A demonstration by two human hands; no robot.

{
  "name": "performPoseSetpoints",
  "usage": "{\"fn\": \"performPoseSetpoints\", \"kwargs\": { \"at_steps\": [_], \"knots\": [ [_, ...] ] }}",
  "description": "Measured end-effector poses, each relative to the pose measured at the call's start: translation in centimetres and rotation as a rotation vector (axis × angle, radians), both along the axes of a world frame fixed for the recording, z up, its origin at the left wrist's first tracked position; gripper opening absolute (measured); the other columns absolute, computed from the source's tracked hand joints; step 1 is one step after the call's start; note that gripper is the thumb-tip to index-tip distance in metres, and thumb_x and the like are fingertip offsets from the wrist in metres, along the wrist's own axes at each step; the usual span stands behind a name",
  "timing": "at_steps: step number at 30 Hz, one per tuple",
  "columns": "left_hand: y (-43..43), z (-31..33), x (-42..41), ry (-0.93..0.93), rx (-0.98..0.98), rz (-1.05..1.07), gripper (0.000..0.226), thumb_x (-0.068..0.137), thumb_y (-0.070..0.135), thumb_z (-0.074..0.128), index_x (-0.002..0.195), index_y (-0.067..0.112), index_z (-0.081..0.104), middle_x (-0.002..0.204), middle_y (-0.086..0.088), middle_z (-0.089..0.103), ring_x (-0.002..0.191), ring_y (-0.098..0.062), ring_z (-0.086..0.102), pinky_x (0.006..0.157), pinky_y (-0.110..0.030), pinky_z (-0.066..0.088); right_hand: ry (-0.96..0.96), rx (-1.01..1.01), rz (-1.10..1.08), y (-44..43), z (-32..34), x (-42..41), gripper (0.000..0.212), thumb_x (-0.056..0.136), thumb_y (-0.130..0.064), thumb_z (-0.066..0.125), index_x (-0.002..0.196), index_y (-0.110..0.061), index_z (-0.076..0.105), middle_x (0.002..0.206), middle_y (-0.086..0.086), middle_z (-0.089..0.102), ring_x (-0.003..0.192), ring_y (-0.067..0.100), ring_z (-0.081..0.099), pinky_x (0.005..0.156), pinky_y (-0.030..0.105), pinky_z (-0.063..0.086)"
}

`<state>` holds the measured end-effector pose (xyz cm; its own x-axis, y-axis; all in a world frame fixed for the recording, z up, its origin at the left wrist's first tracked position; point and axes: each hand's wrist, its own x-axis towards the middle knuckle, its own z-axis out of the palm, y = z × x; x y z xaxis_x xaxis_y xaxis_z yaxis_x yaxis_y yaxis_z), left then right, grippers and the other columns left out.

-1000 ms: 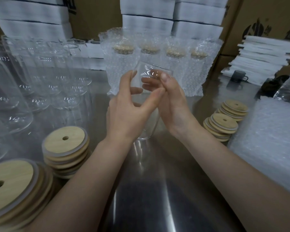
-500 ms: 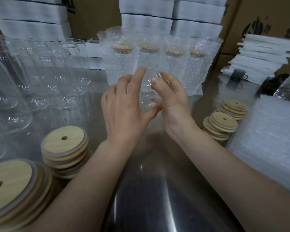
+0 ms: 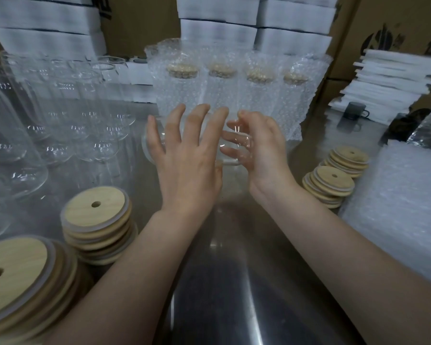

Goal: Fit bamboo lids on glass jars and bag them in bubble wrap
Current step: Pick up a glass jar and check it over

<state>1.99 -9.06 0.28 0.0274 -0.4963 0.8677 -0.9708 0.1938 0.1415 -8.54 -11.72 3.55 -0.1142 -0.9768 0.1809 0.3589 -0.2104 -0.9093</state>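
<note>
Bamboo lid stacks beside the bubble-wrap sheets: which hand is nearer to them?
Right. The right hand, curled round the glass jar, sits just left of those lid stacks. The left hand is farther left, on the jar's other side.

Your table reads as stainless steel: smooth, brushed, semi-gloss, with soft streaky reflections. The glass jar you're gripping is clear, smooth and glossy; same for the empty jars on your left. The lids are pale bamboo, matt with a fine grain, each with a smooth whitish ring round the edge; rubber or plastic, can't tell. The bags on the wrapped jars are translucent bubble plastic, bumpy with a slight sheen; the bubble wrap pile on your right matches. The white blocks at the back look like matt foam. The boxes behind are brown cardboard, matt, with dark print. The white sheets far right are matt, material unclear.
</note>
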Motion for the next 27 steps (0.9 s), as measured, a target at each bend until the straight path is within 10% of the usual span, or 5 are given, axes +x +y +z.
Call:
{"fn": "performPoseSetpoints", "kwargs": {
  "at_steps": [13,21,27],
  "knots": [
    [-0.4,-0.7,0.3,-0.017,-0.029,-0.039,0.082,0.067,0.007,0.078,0.132,0.031,0.034,0.143,-0.010,0.049,0.140,-0.034,0.036,0.117,-0.057,0.012,-0.209,0.179,0.133,-0.9,0.2,-0.9,0.021,0.093,-0.011,0.050,0.112,-0.005,0.056,0.076,0.003,0.069,0.076,0.021,0.067,0.063,0.033,0.058],
    [-0.4,-0.4,0.3,0.270,0.059,-0.189,0.080,0.072,0.040,0.082,0.139,0.025,0.042,0.140,-0.010,0.051,0.133,-0.035,0.044,0.102,-0.070,0.031,-0.473,0.140,0.401,-0.6,0.0,-1.0,0.017,0.098,-0.004,0.045,0.100,-0.015,0.058,0.084,0.005,0.066,0.075,0.016,0.059,0.075,0.025,0.043],
    [-0.7,0.1,0.8,0.488,0.106,-0.272,0.091,0.069,0.059,0.079,0.140,0.013,0.047,0.134,-0.007,0.057,0.124,-0.029,0.052,0.100,-0.048,0.042,-0.320,0.012,0.499,-0.6,0.1,-0.8,0.024,0.100,-0.018,0.042,0.111,-0.012,0.062,0.102,0.001,0.062,0.092,0.011,0.055,0.080,0.023,0.043]
  ]
}}
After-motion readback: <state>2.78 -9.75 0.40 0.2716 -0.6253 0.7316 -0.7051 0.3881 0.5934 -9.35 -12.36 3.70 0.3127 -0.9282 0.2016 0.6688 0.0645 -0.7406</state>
